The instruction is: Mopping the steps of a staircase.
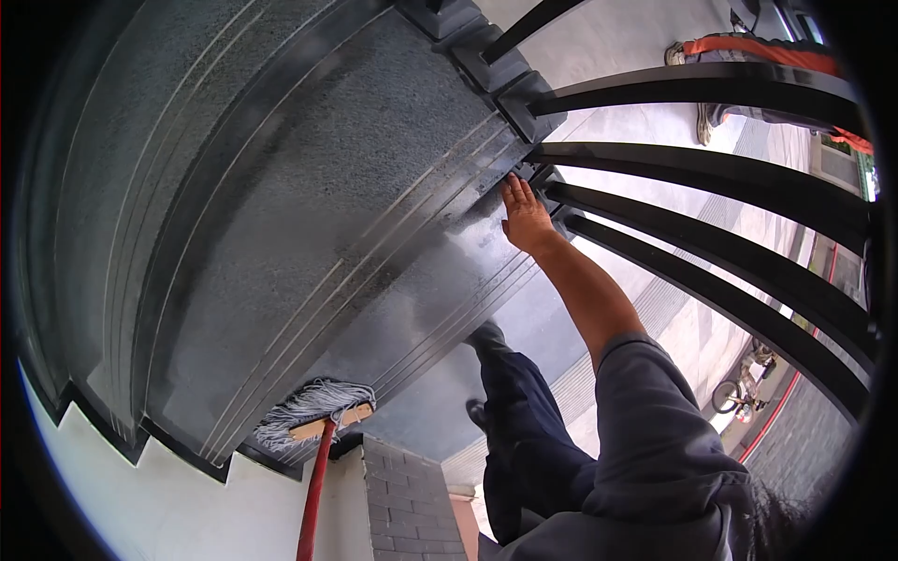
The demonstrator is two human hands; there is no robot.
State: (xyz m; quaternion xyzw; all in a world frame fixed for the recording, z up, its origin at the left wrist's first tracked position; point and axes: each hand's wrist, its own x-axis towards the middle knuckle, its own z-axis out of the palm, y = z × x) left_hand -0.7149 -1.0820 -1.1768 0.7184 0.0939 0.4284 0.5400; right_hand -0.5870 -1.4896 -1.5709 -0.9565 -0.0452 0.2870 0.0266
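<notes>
My right hand reaches out with its fingers stretched and its back to me, at the edge of a dark stone stair tread. Its fingertips are beside the foot of a black railing bar. What lies under the palm is hidden, and no held thing shows. A dark wet-looking patch spreads on the stone beside the fingers. My left hand is out of view. Lower left, a string mop with grey strands and a wooden head rests on the steps, its red handle running out of the bottom of the picture.
Several black railing bars fan out on the right. Beyond them a person's legs and a parked two-wheeler are seen. My own leg stands on the lower steps. A white wall follows the stairs' left end.
</notes>
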